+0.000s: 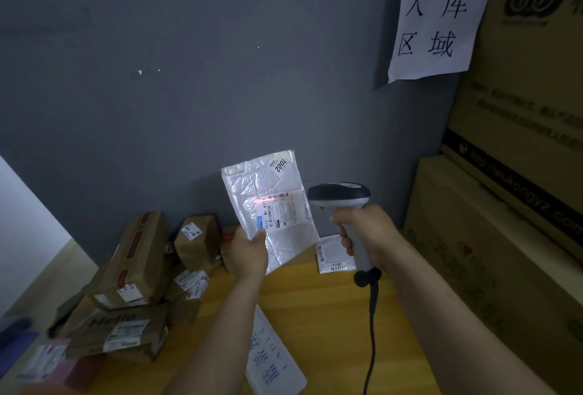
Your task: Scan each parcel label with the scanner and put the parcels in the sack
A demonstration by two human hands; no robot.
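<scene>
Yellow wooden bench (318, 315), grey wall (189, 79). Left hand (249, 252) pinches a shiny white bubble-mailer parcel (268, 183) by its lower corner; right hand (366, 230) is wrapped round the grey handheld scanner (340, 194). Red beam (262, 202) clips the white paper label (285, 213) near its top edge, so I reckon glare or wobble could botch the read.

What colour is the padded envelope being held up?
White, a shiny bubble envelope in the left hand; head view.

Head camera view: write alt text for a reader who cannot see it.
A left hand holds up a white bubble mailer while the right hand aims a corded scanner at it, red light on its label. Brown parcels lie piled on the yellow table at left; cardboard boxes stand at right.
</scene>
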